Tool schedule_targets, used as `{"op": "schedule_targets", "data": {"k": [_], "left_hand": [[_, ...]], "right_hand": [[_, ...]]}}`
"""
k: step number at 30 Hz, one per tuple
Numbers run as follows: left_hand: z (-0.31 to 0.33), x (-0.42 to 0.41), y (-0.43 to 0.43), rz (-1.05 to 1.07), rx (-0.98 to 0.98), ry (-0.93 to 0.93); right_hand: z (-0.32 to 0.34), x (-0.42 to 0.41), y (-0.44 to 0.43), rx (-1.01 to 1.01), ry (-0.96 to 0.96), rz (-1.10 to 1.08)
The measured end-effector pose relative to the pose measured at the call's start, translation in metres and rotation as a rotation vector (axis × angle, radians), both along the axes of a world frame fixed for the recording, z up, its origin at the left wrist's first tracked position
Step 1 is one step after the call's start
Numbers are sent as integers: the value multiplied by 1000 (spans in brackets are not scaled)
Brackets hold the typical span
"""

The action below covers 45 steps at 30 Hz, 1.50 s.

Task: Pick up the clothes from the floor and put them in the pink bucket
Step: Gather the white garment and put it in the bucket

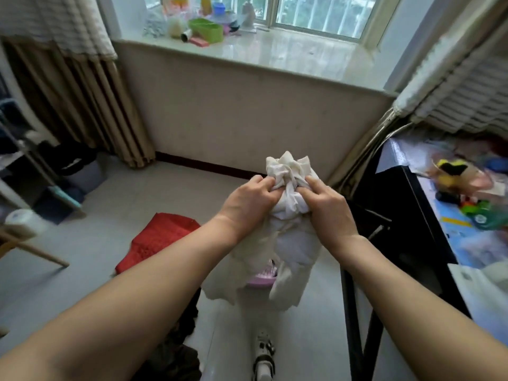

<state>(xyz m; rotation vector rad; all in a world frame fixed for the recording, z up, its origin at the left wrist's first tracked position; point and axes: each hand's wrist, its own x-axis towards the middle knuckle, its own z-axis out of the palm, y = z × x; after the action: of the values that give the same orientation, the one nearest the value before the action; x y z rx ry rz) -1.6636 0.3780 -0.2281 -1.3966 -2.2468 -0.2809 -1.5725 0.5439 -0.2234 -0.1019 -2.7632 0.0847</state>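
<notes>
Place: at the middle of a small room, below a window sill (275, 55), a person stands over a tiled floor (96, 243).
Left hand (247, 200): its grip is closed on the bunched top of a white cloth (288, 243), fingers curled into the folds at the cloth's 9 o'clock side.
Right hand (327, 207): its grip is closed on the same bunch from the 3 o'clock side, index finger laid along the fabric, the other fingers tucked in.
White cloth: held up in the air between both hands, gathered to a knot-like tuft above the fingers, the rest hanging loose toward 6 o'clock.
Bucket (261, 280): pink, on the floor right under the hanging cloth, which hides most of it; only a strip of rim and slatted wall shows between the folds.
Red cloth (156, 240): flat on the floor at 9 o'clock of the bucket, one edge under the left forearm.
Dark clothes (176, 353): heaped on the floor at 7 o'clock, partly behind the left forearm.
Table (428, 243): black, at 3 o'clock, strewn with blurred, bright-coloured things.
Sill: at 12 o'clock, carrying a green tub (207, 29) among other small items too blurred to name.
Curtains (82, 105): tan, hanging at 10 o'clock.
Cloth and bucket: whether the hanging hem touches the rim cannot be told.
</notes>
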Motion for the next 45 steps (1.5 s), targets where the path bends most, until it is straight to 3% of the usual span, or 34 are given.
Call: {"op": "schedule_targets", "data": {"k": [5,9,20,22,26,30,36,43,45], "left_hand": [[3,-71,69,95,40,-66],[-13,-110,118,116,59,-235],[-95,-165,183,193,-19,-466],[-114,-171,184,250,-162,-596],[-140,-168,169,381,-667,-880],[-155,-158,142,351,-716,-857],[-158,-151,86,401,-691,-779],[-157,-108,-26,650,-563,-731],[-159,-100,-44,694,-519,-695]], "right_hand": [[-6,-77,62,-124,105,-17],[-25,-121,107,-209,88,-43],[-111,-178,169,-404,-11,-89],[-137,-184,173,-476,-168,-44],[-183,-178,170,-513,-715,25],[-204,-171,145,-527,-799,-24],[-206,-176,95,-483,-758,98],[-184,-181,-20,-284,-600,478],[-179,-181,-39,-247,-571,502]]}}
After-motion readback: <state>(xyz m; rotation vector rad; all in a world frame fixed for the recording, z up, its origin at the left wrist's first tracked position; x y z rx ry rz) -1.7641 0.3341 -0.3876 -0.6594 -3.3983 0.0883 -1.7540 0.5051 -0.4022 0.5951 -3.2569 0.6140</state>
